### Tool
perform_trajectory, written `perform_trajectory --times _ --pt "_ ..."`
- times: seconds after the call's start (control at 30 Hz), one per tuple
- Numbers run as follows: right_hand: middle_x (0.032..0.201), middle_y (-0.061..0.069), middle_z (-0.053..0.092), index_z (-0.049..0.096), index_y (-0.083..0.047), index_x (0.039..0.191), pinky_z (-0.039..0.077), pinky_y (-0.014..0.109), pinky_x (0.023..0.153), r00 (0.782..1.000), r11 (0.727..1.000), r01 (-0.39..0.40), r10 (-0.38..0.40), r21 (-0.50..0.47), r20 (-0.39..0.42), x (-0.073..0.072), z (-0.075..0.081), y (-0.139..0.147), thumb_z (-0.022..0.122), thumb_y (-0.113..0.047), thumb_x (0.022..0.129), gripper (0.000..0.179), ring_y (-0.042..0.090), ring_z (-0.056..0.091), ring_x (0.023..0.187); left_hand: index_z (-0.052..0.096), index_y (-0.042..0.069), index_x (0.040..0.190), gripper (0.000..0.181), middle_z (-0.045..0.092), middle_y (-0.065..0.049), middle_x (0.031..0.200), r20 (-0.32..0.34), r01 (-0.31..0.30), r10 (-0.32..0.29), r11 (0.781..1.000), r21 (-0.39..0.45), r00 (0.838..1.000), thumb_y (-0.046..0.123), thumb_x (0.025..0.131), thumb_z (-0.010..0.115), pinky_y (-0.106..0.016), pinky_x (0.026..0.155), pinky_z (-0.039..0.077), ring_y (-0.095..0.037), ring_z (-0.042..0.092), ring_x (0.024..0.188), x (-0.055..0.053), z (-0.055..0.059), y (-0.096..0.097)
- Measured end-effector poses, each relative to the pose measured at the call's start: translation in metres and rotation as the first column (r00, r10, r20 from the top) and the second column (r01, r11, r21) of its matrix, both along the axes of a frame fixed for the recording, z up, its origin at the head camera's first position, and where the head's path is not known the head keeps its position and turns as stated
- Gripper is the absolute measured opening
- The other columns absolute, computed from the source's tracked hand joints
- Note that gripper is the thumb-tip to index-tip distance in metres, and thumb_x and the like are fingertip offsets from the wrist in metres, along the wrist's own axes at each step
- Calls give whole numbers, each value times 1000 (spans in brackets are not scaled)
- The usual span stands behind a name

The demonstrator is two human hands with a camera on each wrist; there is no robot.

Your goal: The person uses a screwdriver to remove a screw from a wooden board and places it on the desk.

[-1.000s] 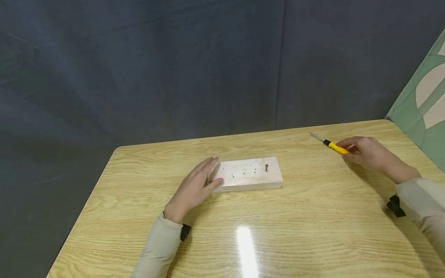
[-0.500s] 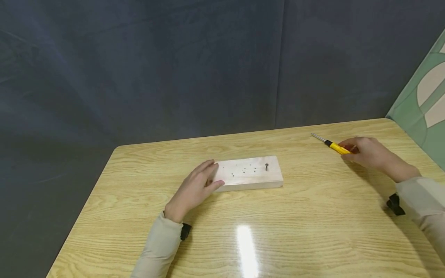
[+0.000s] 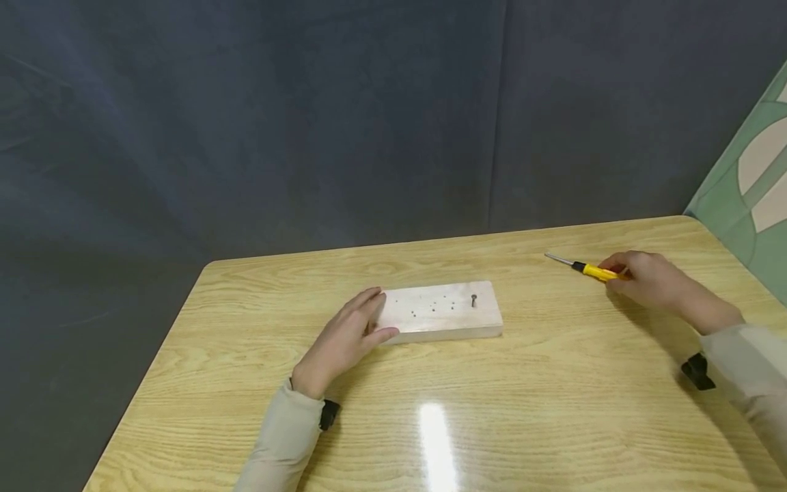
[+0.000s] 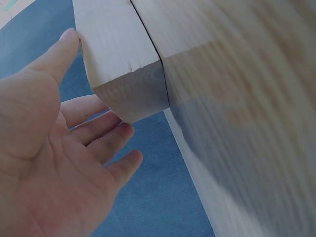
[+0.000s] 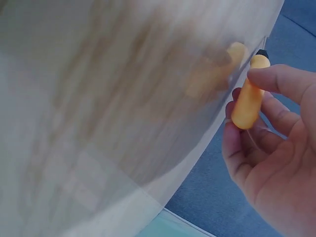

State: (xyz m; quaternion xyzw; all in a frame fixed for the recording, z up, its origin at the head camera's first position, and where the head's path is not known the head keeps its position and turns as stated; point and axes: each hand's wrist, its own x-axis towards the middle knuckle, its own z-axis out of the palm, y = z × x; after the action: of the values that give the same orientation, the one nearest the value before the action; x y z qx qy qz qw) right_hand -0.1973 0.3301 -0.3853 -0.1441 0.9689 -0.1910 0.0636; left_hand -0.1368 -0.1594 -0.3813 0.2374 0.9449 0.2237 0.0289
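Note:
A pale wooden block [image 3: 424,321] with several small holes lies on the table, and a screw [image 3: 473,300] stands up near its right end. My left hand [image 3: 341,338] holds the block's left end, thumb at the near top edge and bent fingers towards the far edge. In the left wrist view, the thumb [image 4: 69,42] meets one edge of the block [image 4: 123,49] and the fingertips reach its end face. Off to the right, my right hand [image 3: 652,281] pinches the yellow handle of a screwdriver [image 3: 596,272], whose shaft points left. The right wrist view shows thumb and fingers around that handle [image 5: 249,101].
The wood-grain table [image 3: 522,410] ends at a back edge before a dark blue cloth [image 3: 344,137]. At the right stands a green and beige patterned panel [image 3: 762,184]. Black straps [image 3: 697,372] hang under the wrists.
The screwdriver's shaft has swung lower, to lie more level in the head view. My left fingers have bent a little more over the block's end. The block stays in place.

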Motion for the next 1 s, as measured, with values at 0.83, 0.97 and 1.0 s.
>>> perform_trajectory --times 0.83,0.97,1.0 --pt "93 30 70 67 9 113 37 22 51 940 996 28 -56 -89 -336 12 1 -11 71 -4 90 27 10 43 57 47 13 87 38 45 -15 153 -14 0 0 1000 -12 1000 48 96 59 -47 120 32 -27 33 149 0 0 3" --pt "92 30 70 68 8 113 36 22 48 919 992 35 -79 -120 -386 15 2 -12 72 -3 88 27 4 41 55 48 14 88 38 44 -15 153 -16 0 0 1000 -16 1000 49 96 59 -47 120 32 -27 33 149 0 0 4" --pt "93 30 70 68 8 113 36 22 48 916 990 39 -89 -133 -391 15 2 -12 72 -3 88 28 3 40 54 48 14 88 38 44 -15 153 -19 0 0 1000 -18 1000 49 96 58 -46 120 32 -27 33 149 0 0 4"
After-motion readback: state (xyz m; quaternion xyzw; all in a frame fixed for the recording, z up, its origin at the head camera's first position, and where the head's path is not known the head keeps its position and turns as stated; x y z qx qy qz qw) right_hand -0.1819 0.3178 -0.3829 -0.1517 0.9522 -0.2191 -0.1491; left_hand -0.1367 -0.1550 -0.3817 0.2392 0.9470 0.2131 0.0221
